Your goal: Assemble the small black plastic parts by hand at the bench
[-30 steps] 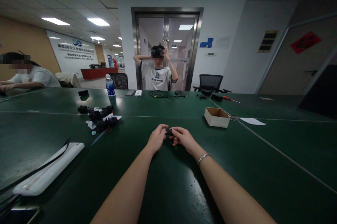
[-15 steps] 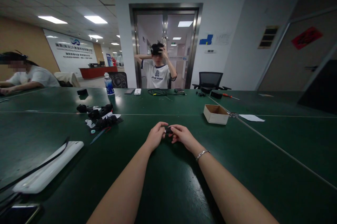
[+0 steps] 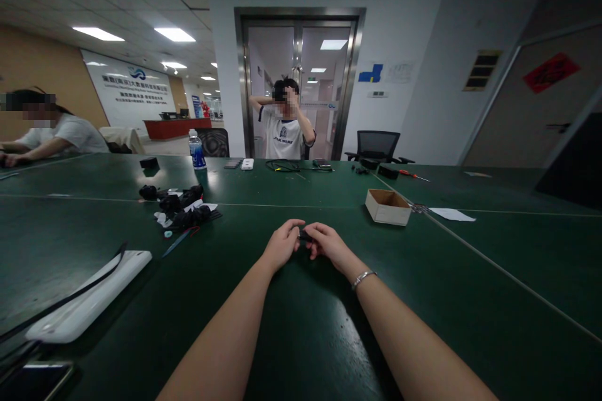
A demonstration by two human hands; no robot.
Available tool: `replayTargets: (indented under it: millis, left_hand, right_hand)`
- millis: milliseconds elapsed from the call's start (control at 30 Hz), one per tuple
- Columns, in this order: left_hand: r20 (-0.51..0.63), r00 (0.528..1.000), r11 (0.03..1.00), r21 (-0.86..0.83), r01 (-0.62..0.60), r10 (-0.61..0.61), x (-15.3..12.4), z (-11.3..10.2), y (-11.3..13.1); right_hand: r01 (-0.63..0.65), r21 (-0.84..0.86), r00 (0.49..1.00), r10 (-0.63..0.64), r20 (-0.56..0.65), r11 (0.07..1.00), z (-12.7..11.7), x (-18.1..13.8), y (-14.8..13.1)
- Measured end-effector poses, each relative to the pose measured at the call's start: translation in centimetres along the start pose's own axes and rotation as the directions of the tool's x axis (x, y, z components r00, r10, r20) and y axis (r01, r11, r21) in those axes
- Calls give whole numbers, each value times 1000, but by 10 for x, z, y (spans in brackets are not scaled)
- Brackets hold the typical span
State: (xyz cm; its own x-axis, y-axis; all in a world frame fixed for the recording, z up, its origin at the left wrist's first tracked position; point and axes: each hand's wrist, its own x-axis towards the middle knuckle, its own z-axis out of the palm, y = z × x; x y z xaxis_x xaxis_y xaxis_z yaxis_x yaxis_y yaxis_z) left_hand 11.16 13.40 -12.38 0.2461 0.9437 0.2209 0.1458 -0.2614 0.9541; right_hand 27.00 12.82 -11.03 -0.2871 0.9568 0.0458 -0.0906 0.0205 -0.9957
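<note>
Just above the green table [image 3: 301, 338], my left hand [image 3: 282, 244] and my right hand [image 3: 328, 243] meet in front of me. Between their fingertips is a small black object [image 3: 305, 236], mostly covered by the fingers; its kind is too small to make out. The fingers of both hands are closed around it, the right thumb and forefinger pinching its right end and the left fingers its left end. A silver bracelet [image 3: 364, 278] sits on my right wrist.
An open cardboard box [image 3: 388, 216] stands to the right of my hands. On the left lie a heap of black parts [image 3: 181, 206], a long white case [image 3: 94, 297] with a black strap, and a phone [image 3: 40, 381]. A bottle [image 3: 196, 151] stands further back. A person [image 3: 285, 128] sits opposite.
The view has shifted slightly. My hands stay together on the small black object, which shows a little less between the fingers. The person opposite still has both arms raised to the head.
</note>
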Motion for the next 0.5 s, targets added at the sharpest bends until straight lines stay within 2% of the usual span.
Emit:
replayTargets:
  millis: [100, 300, 500]
  left_hand:
    - [13, 1000, 999, -30, 29, -28, 0, 0, -1]
    - [-38, 999, 1000, 2, 0, 0, 1, -1, -2]
    - [-15, 1000, 1000, 2, 16, -16, 0, -2, -2]
  right_hand:
    - [28, 30, 1000, -28, 14, 999, -1, 1, 2]
    - [14, 18, 1000, -15, 24, 1000, -2, 2, 4]
    - [28, 29, 1000, -28, 1, 999, -2, 3, 6]
